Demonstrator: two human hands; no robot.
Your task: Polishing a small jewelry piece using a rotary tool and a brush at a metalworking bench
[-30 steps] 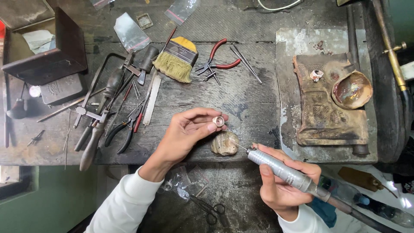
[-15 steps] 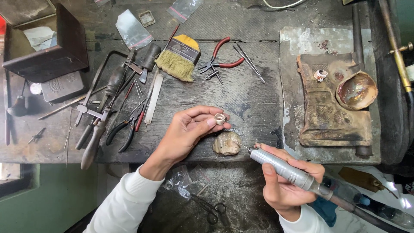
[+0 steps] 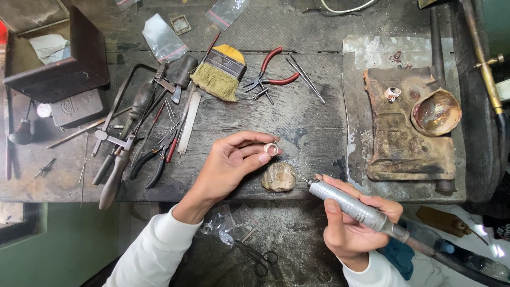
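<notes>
Head view is showing a dark, worn workbench (image 3: 297, 114) filling most of the frame; a grey metal sheet (image 3: 356, 69) is lying at its right side, bearing a scorched brown block (image 3: 398, 138); a dark box (image 3: 58, 64) is sitting at the far left; a rounded dish with a reddish inside (image 3: 436, 111) is resting on the block's right edge, and a small ring-shaped piece (image 3: 392, 93) is lying just beside it on the block. A brush with a yellow handle and pale bristles (image 3: 219, 72) is lying near the top centre; red-handled pliers (image 3: 272, 69) are lying just to its right; a saw frame and files (image 3: 125, 133) are lying together at the left.

Right hand (image 3: 353, 226) is clenching around a silver rotary handpiece (image 3: 353, 204), held pen-fashion, its fine tip pointing up-left toward a small tan lump (image 3: 279, 177) at the bench's front edge; tip and lump are near, but contact cannot be told. Left hand (image 3: 228, 167) is pinching a small pale ring (image 3: 271, 149) between thumb and fingertips, holding it above the bench, just above the tan lump and apart from the handpiece tip.
</notes>
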